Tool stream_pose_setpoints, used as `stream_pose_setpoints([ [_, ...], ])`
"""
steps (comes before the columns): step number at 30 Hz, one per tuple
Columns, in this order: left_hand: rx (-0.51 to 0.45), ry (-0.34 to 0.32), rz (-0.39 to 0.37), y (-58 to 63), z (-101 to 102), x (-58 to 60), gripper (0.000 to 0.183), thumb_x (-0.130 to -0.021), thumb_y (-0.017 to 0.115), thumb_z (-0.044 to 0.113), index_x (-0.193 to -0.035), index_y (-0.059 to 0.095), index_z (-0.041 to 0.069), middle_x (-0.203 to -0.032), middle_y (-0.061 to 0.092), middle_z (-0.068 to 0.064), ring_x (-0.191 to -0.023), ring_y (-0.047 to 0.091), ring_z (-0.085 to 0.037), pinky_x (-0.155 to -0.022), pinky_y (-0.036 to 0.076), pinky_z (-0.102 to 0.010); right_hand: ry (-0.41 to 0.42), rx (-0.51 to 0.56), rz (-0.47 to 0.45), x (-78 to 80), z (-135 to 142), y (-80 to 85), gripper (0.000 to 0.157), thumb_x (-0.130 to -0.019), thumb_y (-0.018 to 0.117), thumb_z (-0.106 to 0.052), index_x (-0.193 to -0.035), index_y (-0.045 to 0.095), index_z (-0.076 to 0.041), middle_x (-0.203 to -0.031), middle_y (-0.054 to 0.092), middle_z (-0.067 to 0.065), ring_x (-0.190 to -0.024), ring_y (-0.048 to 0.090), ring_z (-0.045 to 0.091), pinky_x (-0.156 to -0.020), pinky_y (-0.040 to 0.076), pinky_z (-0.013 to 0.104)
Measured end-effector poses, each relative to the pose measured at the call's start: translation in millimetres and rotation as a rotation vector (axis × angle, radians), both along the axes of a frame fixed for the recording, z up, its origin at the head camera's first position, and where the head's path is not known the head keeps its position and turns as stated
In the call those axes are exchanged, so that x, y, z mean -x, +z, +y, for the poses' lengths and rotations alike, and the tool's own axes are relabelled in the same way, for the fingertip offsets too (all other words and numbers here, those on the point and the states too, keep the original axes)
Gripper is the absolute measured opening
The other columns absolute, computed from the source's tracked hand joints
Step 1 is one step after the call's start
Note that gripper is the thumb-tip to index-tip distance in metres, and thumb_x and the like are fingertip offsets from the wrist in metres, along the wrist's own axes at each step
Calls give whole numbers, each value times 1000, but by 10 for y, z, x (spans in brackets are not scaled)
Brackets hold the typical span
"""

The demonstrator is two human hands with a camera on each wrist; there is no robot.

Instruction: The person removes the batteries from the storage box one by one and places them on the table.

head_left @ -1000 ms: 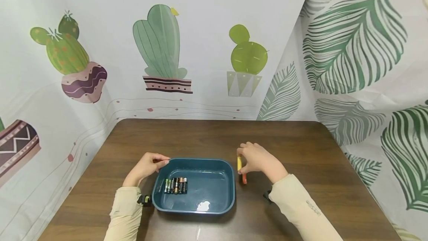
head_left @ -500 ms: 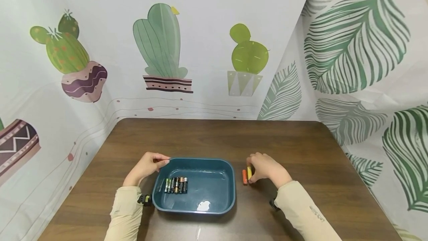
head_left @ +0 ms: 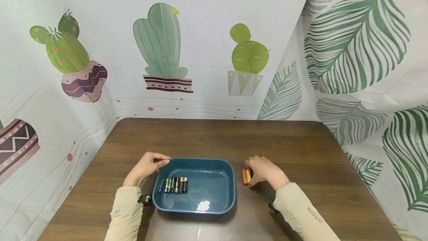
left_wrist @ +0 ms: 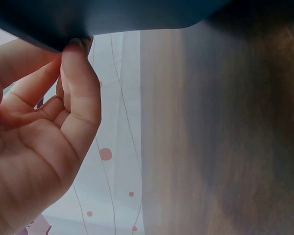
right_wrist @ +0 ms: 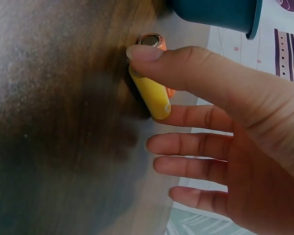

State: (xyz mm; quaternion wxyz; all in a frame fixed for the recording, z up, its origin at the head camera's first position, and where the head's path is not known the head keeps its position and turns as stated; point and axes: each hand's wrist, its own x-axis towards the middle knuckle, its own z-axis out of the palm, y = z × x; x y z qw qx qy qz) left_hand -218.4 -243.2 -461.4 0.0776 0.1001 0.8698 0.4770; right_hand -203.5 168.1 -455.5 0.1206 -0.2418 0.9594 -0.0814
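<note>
My left hand (head_left: 146, 167) pinches the far left corner of a blue rectangular tray (head_left: 214, 212). The left wrist view shows its thumb and forefinger meeting at the rim. Inside the tray, at its left, a row of several small batteries (head_left: 176, 185) lies side by side. On the table right of the tray, my right hand (head_left: 265, 169) holds a yellow battery (right_wrist: 151, 93) by its ends, thumb at one and forefinger at the other; the remaining fingers are extended. An orange battery (head_left: 245, 177) lies right beside the yellow one, partly hidden behind it in the right wrist view.
The brown wooden table (head_left: 200, 137) reaches back to a white fabric backdrop (head_left: 207, 47) printed with cacti and leaves. The tray's raised wall (right_wrist: 215, 15) stands a short way from the two loose batteries.
My right hand has moved right and slightly down, then a little back left. The yellow battery has gone from above the orange one to its right side. The left hand has stayed put.
</note>
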Motion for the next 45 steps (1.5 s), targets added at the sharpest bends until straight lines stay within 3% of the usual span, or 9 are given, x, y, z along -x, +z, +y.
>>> stream_pose_setpoints([
  [9,1,-3,-3,11,-4,2,20,-90,67,9,-104,71,-5,-91,69,-13,-64,53,-19,-57,50,-38,-3,11,-14,0,16,67,51,-59,91,-29,-94,62,-7,-92,60,5,-91,56,29,-84,45,50],
  [17,0,-3,-6,8,-15,18,20,-90,67,9,-104,71,-5,-92,69,-13,-62,53,-19,-57,50,-37,25,-12,82,86,-94,370,48,-67,86,-28,-104,65,-4,-98,61,8,-95,57,32,-83,46,50],
  [24,5,5,-17,-15,-4,36,19,-90,67,9,-103,72,-3,-92,70,-11,-63,53,-16,-58,51,-37,91,2,170,120,-381,671,38,-78,79,-30,-108,67,-9,-102,61,6,-100,56,28,-84,45,45],
  [30,8,-17,10,-32,1,57,18,-90,67,7,-103,72,-4,-92,70,-13,-64,54,-17,-57,50,-34,163,11,208,123,-672,817,31,-82,76,-31,-106,67,-13,-103,62,5,-100,55,25,-83,45,42],
  [39,-6,-5,-13,-42,-12,45,19,-90,66,7,-104,71,-5,-92,69,-12,-65,53,-18,-58,51,-38,241,-18,223,128,-1158,856,32,-83,76,-33,-109,69,-17,-108,63,1,-103,55,21,-89,44,38],
  [45,-9,21,-28,-41,-22,32,17,-89,67,7,-102,73,-3,-90,69,-10,-64,54,-17,-58,50,-35,300,-88,199,120,-1493,731,35,-85,73,-39,-112,69,-17,-108,63,-2,-102,55,18,-92,44,35],
])
